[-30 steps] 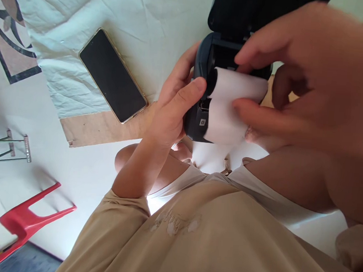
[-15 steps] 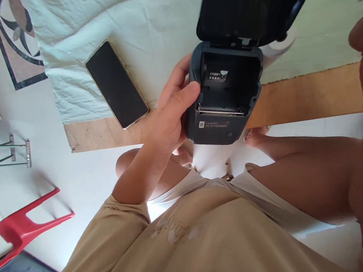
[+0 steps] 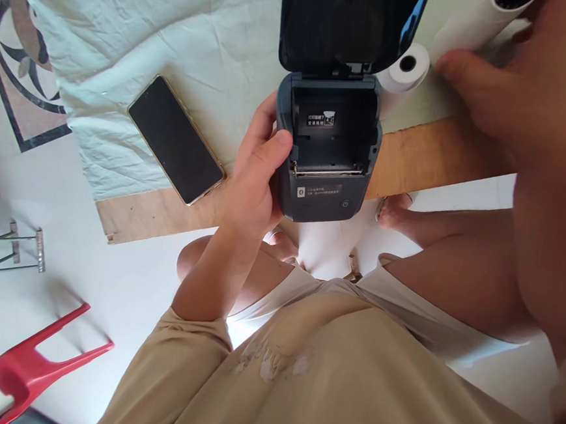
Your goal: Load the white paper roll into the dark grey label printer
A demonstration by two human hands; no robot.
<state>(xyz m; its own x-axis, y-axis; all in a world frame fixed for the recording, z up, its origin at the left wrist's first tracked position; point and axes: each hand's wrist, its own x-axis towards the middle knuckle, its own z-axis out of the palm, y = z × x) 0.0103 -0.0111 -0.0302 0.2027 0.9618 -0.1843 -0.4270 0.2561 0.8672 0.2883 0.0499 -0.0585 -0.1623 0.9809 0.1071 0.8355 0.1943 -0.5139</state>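
My left hand (image 3: 259, 177) grips a dark portable label printer (image 3: 321, 195) by its left side, thumb on the front edge. Its lid (image 3: 346, 27) is flipped up, and the roll bay shows bare inside. At the upper right, my blurred right hand (image 3: 512, 99) is around a large white paper roll (image 3: 469, 24), thumb along its lower end; most of its fingers are hidden. A smaller white paper roll (image 3: 412, 68) with a dark core shows just right of the printer, partly covered by it.
A phone (image 3: 175, 139) lies screen up, tilted, on the pale green cloth (image 3: 189, 28) over the wooden tabletop (image 3: 155, 215). My legs are under its front edge. On the floor at left are a red plastic stool (image 3: 30, 368) and a green metal frame (image 3: 3, 249).
My right hand has come in leftward from the right edge, and the large paper roll has entered view with it. The printer in my left hand has shifted left; more of the smaller roll shows.
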